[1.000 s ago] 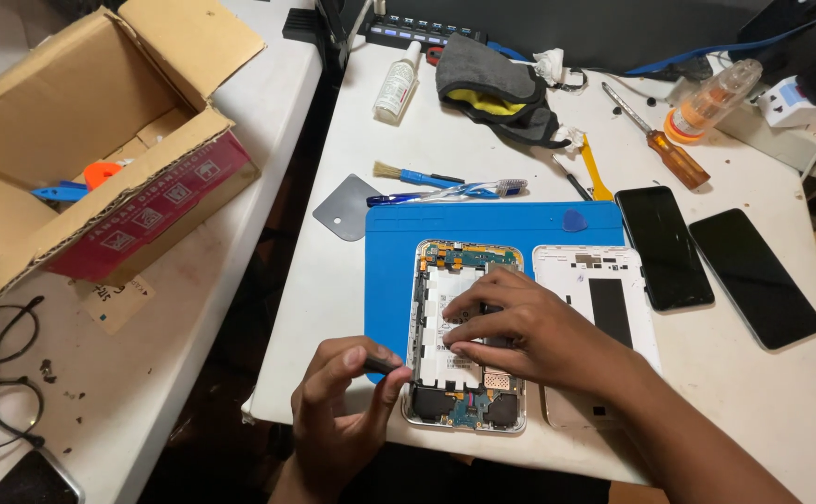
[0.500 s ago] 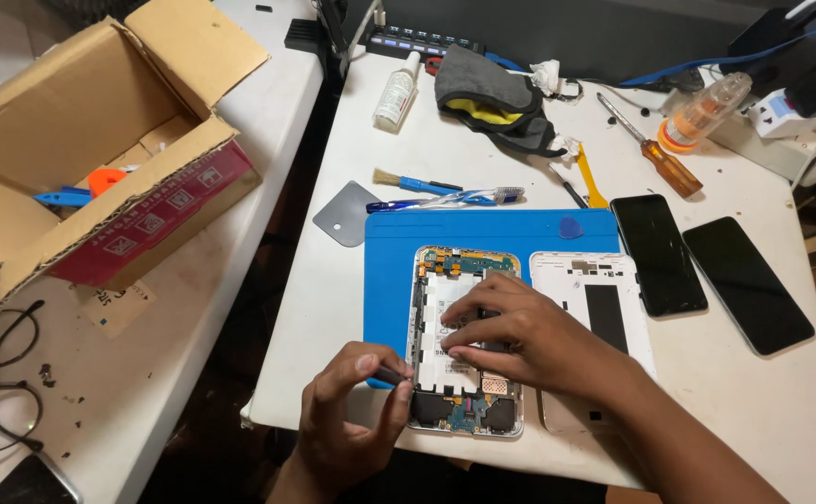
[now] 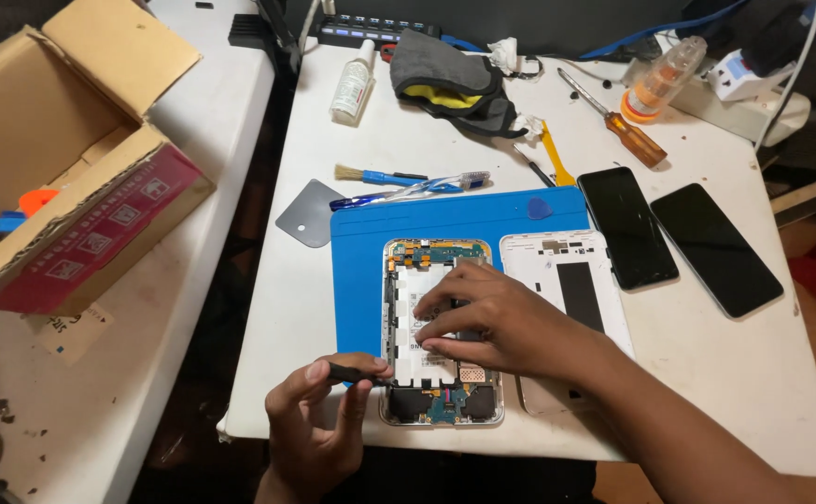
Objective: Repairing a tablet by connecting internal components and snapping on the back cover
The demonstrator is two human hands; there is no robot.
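Head view showed the opened tablet point(image 3: 442, 331) lying long-ways away from the person on the blue mat point(image 3: 361, 271), the right hand point(image 3: 492, 322) pressing flat on its middle, and the left hand point(image 3: 319, 411) pinching a thin black tool point(image 3: 359, 375) at its near-left edge.

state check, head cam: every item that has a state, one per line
tablet: back cover off, internals exposed, lying on blue mat
back cover: removed, lying beside tablet
left hand: pinching thin black tool at tablet's left edge
right hand: pressed flat on battery
two phones: screens dark
cardboard box: flaps open
white bottle: capped
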